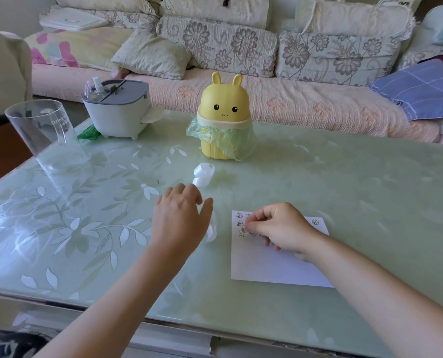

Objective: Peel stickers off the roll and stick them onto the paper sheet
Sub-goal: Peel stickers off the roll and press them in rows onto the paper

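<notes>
Carefully: at the far-left corner of the white rectangular paper sheet (pixel 266 264), the right hand (pixel 279 228) has its grip pinched on a small cartoon sticker (pixel 244 229); best lay 1 edge down first, then smooth it. Just left of the sheet, the left hand (pixel 179 218) covers the clear sticker roll (pixel 212 232); its hold I cannot tell.

I count two hands, my left hand (pixel 180 218) and my right hand (pixel 279 228), one paper sheet (pixel 266 267), at least five stickers (pixel 239 215) on it, one yellow bin (pixel 224 117), one clear cup (pixel 44 135).
</notes>
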